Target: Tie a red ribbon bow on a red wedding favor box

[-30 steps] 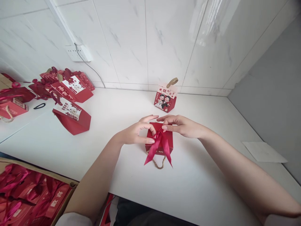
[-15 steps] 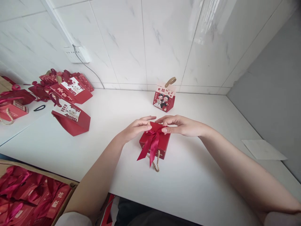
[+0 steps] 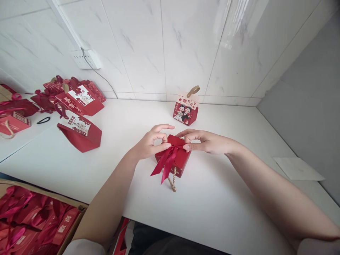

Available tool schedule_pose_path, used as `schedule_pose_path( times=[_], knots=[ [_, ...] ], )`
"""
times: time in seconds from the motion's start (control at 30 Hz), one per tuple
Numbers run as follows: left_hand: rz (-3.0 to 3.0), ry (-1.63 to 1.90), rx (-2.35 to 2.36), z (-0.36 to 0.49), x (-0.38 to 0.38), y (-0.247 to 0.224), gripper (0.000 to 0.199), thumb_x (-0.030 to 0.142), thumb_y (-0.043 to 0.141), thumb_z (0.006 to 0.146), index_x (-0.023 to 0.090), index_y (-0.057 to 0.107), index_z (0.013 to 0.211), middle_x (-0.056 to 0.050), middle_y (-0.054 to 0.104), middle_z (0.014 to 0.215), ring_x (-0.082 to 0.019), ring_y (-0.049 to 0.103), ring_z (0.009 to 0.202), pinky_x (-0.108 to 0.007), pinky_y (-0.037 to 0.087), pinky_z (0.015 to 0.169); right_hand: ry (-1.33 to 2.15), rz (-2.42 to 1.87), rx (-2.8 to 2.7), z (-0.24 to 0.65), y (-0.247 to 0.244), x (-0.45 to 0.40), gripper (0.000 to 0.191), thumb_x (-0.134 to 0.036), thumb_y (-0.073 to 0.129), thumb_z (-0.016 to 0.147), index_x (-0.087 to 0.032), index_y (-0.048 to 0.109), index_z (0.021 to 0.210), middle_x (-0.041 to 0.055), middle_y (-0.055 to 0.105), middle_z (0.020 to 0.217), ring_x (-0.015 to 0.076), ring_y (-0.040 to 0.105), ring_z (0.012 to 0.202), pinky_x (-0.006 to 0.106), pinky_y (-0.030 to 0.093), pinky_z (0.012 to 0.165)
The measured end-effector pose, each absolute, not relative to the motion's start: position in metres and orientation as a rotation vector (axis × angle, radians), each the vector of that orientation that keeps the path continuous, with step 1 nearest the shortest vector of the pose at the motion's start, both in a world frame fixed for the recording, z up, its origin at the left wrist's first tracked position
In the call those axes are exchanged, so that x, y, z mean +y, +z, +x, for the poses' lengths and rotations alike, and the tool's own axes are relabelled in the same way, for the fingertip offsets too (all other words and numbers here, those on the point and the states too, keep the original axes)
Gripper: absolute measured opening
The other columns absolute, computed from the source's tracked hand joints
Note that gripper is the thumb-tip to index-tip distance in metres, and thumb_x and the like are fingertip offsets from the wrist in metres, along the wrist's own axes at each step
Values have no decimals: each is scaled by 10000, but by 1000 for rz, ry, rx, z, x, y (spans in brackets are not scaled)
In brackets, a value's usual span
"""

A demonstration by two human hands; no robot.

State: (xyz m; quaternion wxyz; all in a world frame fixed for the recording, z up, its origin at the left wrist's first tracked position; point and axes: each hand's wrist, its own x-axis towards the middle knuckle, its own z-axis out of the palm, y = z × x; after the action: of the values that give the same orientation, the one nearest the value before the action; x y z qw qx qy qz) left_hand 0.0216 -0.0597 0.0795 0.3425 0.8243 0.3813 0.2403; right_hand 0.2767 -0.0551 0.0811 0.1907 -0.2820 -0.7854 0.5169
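Observation:
A small red gift box [image 3: 183,159] stands on the white table in front of me, with a twisted rope handle [image 3: 174,182] hanging from its near side. Across its top runs a dark red ribbon [image 3: 167,159] tied in a bow, two tails draping toward me. At the left of the bow, my left hand [image 3: 152,143] pinches a loop between thumb and index finger, other fingers raised. My right hand [image 3: 204,141] pinches the ribbon on the opposite side, its farther fingers reaching behind the box.
Behind stands a red box with a cartoon couple [image 3: 185,110], near the tiled wall. Red gift boxes [image 3: 82,131] and bags lie to the left, by a black loop [image 3: 43,120]. A carton [image 3: 85,207] of ribboned red boxes sits lower left. White paper [image 3: 299,169] lies right.
My left hand's fingers have lifted away from the box while its thumb and index finger pinch the ribbon. The box and ribbon tails have shifted slightly left.

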Motion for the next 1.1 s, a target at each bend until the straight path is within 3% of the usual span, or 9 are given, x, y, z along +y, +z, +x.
schedule_pose_path(
  times=[0.2,0.4,0.63,0.77,0.93,1.0,1.1],
  knots=[
    [2145,612,981,19,-61,85,275,333,586,817,188,489,604,-11,450,1446,-270,329,1387,-465,259,1152,1470,-786,-2198,274,80,-56,328,-524,598,869,-208,652,798,51,553,1284,231,529,1151,368,407,999],
    [1856,569,762,19,-50,72,359,368,588,813,172,447,548,-2,408,1493,-291,521,1233,-447,428,1022,1533,-721,-2128,271,73,-52,404,-546,518,908,-185,671,810,66,578,1232,224,547,1083,372,424,953],
    [2184,530,964,12,-47,71,309,375,519,878,188,564,636,-9,451,1465,-268,316,1402,-455,333,1117,1536,-735,-2177,274,70,-49,358,-498,509,934,-176,598,805,78,556,1177,218,523,1090,368,408,968],
    [2527,611,1053,12,-54,77,324,334,511,878,184,545,593,-9,518,1399,-256,387,1343,-489,301,1130,1485,-766,-2214,274,72,-51,354,-501,495,940,-185,589,810,70,553,1132,218,515,1087,365,404,965],
    [2880,881,1129,17,-60,77,290,240,579,792,186,512,515,-13,628,1241,-260,497,1241,-553,96,1192,1439,-778,-2252,274,75,-54,343,-499,494,944,-193,589,821,58,571,1090,210,515,1082,351,393,969],
    [2849,903,1126,19,-61,77,285,232,575,790,186,512,515,-11,630,1233,-260,493,1245,-546,102,1192,1431,-793,-2260,274,76,-54,356,-505,490,943,-191,591,809,58,574,1100,205,521,1067,348,392,966],
    [2576,801,1084,20,-59,74,303,277,543,836,183,517,550,-10,585,1306,-257,442,1295,-509,221,1166,1440,-810,-2236,274,75,-53,382,-529,515,920,-184,600,777,60,588,1082,200,545,1005,345,418,925]
  ],
)
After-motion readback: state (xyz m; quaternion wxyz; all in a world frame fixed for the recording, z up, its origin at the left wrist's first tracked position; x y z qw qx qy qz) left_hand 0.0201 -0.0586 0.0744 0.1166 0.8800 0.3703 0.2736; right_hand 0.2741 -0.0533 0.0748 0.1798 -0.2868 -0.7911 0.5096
